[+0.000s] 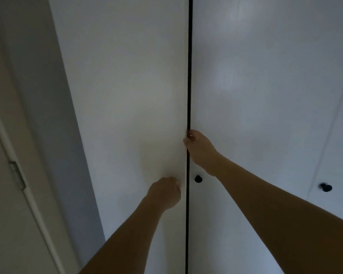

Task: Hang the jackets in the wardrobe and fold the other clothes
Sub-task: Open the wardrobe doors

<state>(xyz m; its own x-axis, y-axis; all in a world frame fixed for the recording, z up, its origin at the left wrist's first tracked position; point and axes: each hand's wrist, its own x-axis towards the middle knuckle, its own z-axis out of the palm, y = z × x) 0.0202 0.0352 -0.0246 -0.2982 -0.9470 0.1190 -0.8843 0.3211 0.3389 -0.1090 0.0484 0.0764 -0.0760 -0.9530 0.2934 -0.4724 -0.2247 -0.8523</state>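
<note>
2 hands [164, 192] [198, 149] at wardrobe [265, 95] seam, right fingers [187, 140] hooking door edge

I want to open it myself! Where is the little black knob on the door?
In the head view, the nearest black knob sits low on the right door, just right of the dark gap and below the right hand.

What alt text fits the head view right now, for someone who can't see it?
Both hands work at the dark gap between two white wardrobe doors: the right hand hooks fingers around the left door edge, and the left hand is curled low against that door. Black knobs dot the right door.
</note>
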